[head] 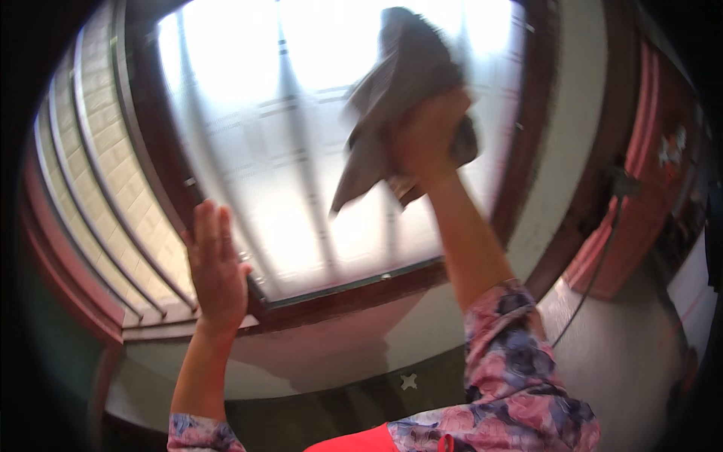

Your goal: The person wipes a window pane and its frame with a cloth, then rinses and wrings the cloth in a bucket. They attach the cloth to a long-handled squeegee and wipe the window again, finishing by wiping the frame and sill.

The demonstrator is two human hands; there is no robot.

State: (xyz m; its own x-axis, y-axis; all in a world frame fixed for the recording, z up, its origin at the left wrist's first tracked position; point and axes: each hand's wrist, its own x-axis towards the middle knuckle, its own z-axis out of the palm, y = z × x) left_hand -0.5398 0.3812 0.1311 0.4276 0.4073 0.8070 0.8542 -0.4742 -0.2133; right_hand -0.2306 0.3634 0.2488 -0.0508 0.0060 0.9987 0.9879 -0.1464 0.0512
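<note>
My right hand [429,133] grips a bunched grey-brown cloth [398,85] in front of the upper right of a window pane [271,186]. The cloth is blurred, and one corner of it hangs down to the left. Whether it touches the pane cannot be told. Patterned, translucent and bright, the pane has dark vertical bars showing through it. My left hand [217,260] is raised flat with its fingers extended, holding nothing. It is at the dark red window frame [164,130], by the pane's lower left edge; contact is unclear.
Metal bars [96,141] cross an opening on the left, with a tiled wall [135,192] behind them. Under the window are a sill [186,333] and a white-and-pink wall [327,350]. At right stand a reddish wooden door [638,186] and a hanging cable [599,265] above a grey floor [627,350].
</note>
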